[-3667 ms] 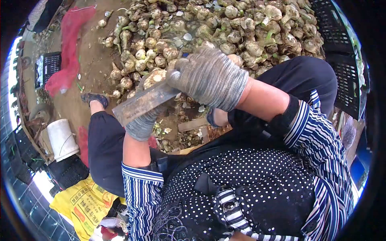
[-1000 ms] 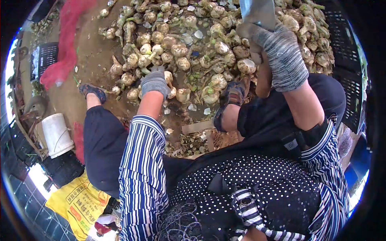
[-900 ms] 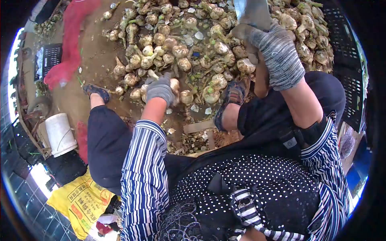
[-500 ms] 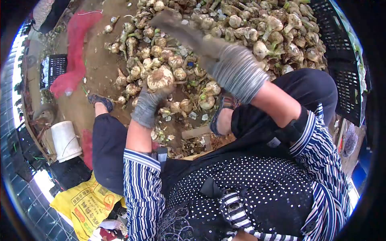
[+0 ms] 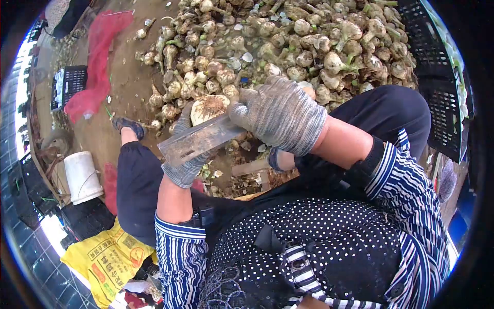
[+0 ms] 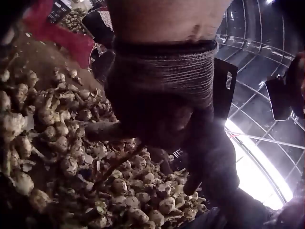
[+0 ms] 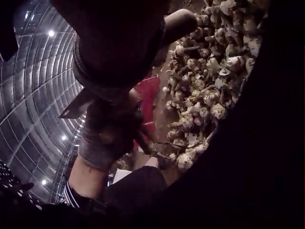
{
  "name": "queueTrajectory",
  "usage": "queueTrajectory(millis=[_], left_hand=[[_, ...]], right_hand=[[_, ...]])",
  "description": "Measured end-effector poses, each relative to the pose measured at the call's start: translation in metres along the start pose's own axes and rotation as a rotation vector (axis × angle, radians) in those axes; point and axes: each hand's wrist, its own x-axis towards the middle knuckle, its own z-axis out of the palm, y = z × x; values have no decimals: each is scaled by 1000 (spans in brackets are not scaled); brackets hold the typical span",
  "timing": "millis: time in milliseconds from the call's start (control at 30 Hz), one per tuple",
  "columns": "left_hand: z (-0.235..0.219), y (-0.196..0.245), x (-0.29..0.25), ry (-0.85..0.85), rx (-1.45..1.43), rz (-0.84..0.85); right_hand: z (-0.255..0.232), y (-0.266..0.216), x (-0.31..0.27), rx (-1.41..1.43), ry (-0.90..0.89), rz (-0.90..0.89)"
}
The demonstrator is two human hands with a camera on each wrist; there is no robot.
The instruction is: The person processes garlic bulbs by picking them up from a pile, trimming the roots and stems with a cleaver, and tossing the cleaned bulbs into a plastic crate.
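My gloved left hand holds a large garlic bulb with its root side facing up. A broad-bladed knife, its blade slotted near the end, lies across the front of the bulb and hides part of that hand. My gloved right hand grips the knife, its thumb close to the bulb. In the right wrist view the knife's rounded handle end sticks out behind the fist. The left wrist view shows the left glove dark, with the slotted blade behind it.
A wide heap of garlic bulbs with stems covers the ground ahead. Black crates stand at the right. Red netting, a white bucket and a yellow sack lie to the left. Knees flank the work.
The left hand reached into the heap, took a garlic bulb and lifted it toward the body. The right hand swung the knife from the upper right down to the bulb.
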Motion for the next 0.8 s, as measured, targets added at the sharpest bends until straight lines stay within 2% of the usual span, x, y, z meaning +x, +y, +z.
queueTrajectory(millis=[33, 133, 167, 200, 267, 300, 433, 467, 533, 567, 633, 667, 733, 800], left_hand=[[15, 8, -2, -549, -583, 60], [1, 1, 3, -644, -548, 66], [0, 0, 2, -650, -602, 5], [-5, -2, 0, -651, -606, 7], [-20, -12, -9, -289, -794, -283], [-25, -16, -13, -100, -877, -429], [-27, -17, -27, -169, -754, -498], [-24, -15, -31, -187, -737, -491], [-19, -10, -37, -197, -688, -434], [-19, -6, -39, -182, -663, -370], [-19, 6, -38, -177, -661, -259], [-16, 13, -38, -183, -669, -223], [-14, 10, -47, -161, -661, -215], [-23, -4, -51, 162, 283, 251]], right_hand=[[1, 0, 0, 17, 4, -1], [-3, 2, 1, -24, -77, -12], [3, 5, 1, 4, 2, -57], [5, 6, 0, 2, -2, -58], [7, 6, -2, -15, 22, -86], [7, 6, 0, -17, -43, -39], [19, 14, 0, 33, -23, -74], [19, 23, 1, 5, -160, 100], [31, 62, 0, -64, -500, 472], [34, 53, 6, -57, -498, 431], [21, 36, 1, 63, -93, 426], [22, 31, 2, 76, -29, 452], [12, 19, 14, 158, -178, 689], [18, 17, 17, 280, -102, 688]])
